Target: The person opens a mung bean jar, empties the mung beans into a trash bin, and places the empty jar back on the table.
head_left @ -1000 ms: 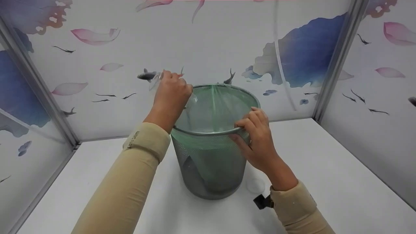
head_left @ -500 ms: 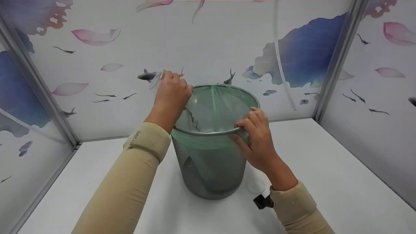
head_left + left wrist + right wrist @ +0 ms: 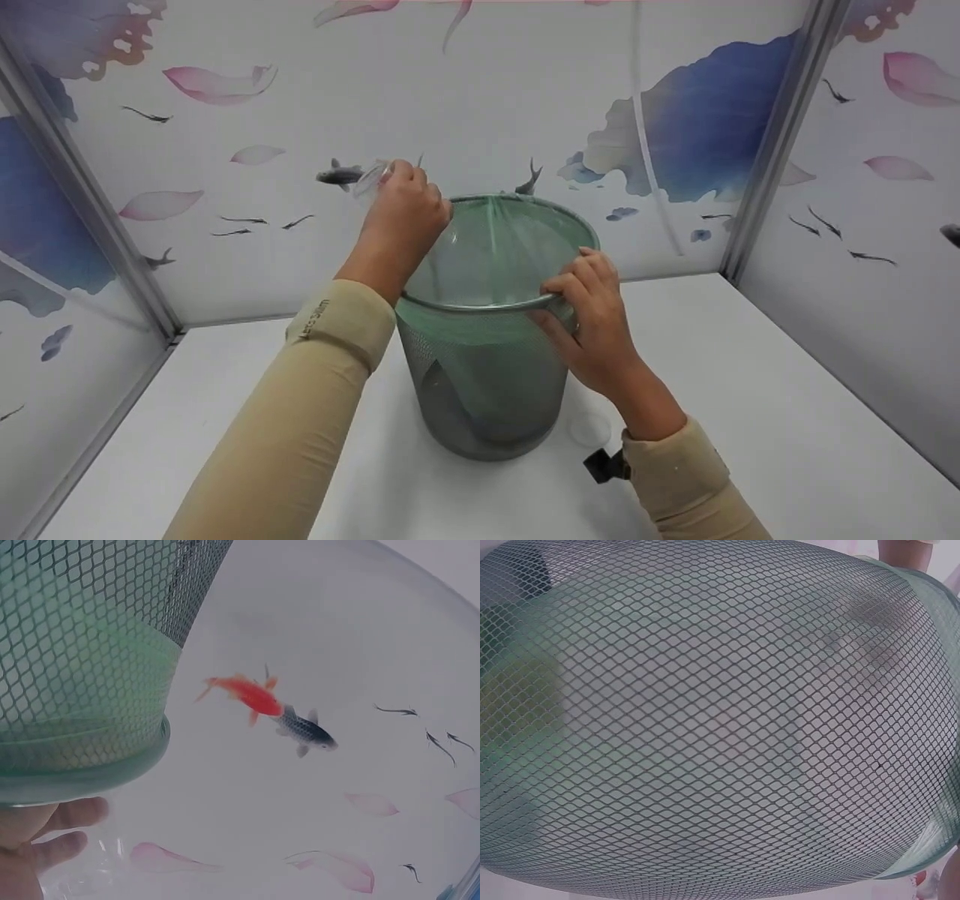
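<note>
A dark metal-mesh wastebasket (image 3: 487, 405), lined with a thin green bag (image 3: 480, 326), stands upright on the white table. My left hand (image 3: 405, 221) is raised over its left rim and holds a clear, see-through container (image 3: 371, 180), apparently a plastic cup, most of it hidden behind the hand. In the left wrist view, fingers (image 3: 79, 814) show below the basket's rim beside the clear plastic (image 3: 97, 862). My right hand (image 3: 596, 322) grips the rim on the right, fingers over the top and thumb outside. Mesh (image 3: 705, 712) fills the right wrist view, with blurred shapes behind it.
A clear round lid-like disc (image 3: 590, 430) lies on the white table (image 3: 750, 420) beside the basket's base, near the right wrist's black camera (image 3: 600, 466). Printed panels (image 3: 487, 97) with metal corner posts (image 3: 772, 142) enclose the table at the back and sides.
Half a second ago a brownish streak fell from beneath my left hand into the basket; it is gone now. The left hand has tilted slightly, showing more of the clear container. My right hand stays put.
</note>
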`<control>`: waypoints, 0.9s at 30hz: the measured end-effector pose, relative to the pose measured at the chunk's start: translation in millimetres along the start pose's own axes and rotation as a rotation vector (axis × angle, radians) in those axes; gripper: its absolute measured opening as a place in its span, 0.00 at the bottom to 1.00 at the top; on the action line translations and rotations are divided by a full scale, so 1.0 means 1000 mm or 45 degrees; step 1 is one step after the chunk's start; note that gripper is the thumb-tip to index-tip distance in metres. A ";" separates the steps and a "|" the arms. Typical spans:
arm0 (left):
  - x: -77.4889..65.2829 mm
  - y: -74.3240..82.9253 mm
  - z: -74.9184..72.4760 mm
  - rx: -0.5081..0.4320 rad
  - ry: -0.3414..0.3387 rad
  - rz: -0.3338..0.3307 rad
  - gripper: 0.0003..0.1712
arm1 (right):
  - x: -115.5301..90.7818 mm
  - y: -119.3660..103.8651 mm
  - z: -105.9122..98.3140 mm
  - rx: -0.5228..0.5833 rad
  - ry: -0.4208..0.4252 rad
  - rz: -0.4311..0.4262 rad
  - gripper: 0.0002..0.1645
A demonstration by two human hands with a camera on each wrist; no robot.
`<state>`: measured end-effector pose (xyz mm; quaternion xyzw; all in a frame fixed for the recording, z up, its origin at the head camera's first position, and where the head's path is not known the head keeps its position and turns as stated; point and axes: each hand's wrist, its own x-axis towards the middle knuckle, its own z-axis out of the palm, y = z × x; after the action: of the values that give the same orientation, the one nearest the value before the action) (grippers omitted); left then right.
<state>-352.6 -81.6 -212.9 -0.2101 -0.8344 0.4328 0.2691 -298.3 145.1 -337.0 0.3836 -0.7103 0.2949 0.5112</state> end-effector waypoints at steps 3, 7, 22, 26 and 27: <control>0.001 0.000 0.000 0.014 -0.009 0.024 0.09 | 0.000 0.000 0.000 0.003 0.002 -0.001 0.21; 0.001 0.000 -0.001 0.033 -0.014 0.051 0.09 | 0.000 0.001 0.000 0.012 0.002 0.005 0.21; 0.000 -0.002 -0.002 0.055 -0.065 0.117 0.10 | 0.001 -0.001 0.000 0.000 0.003 -0.012 0.22; 0.000 -0.002 -0.001 0.056 -0.012 0.107 0.09 | 0.001 -0.001 0.000 0.001 0.006 -0.018 0.22; 0.000 -0.002 -0.001 0.054 0.005 0.099 0.09 | 0.001 -0.001 0.000 0.002 0.006 -0.018 0.21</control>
<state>-352.2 -82.2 -210.6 -0.2376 -0.8156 0.4601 0.2582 -297.9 143.9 -336.1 0.3882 -0.7063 0.2928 0.5146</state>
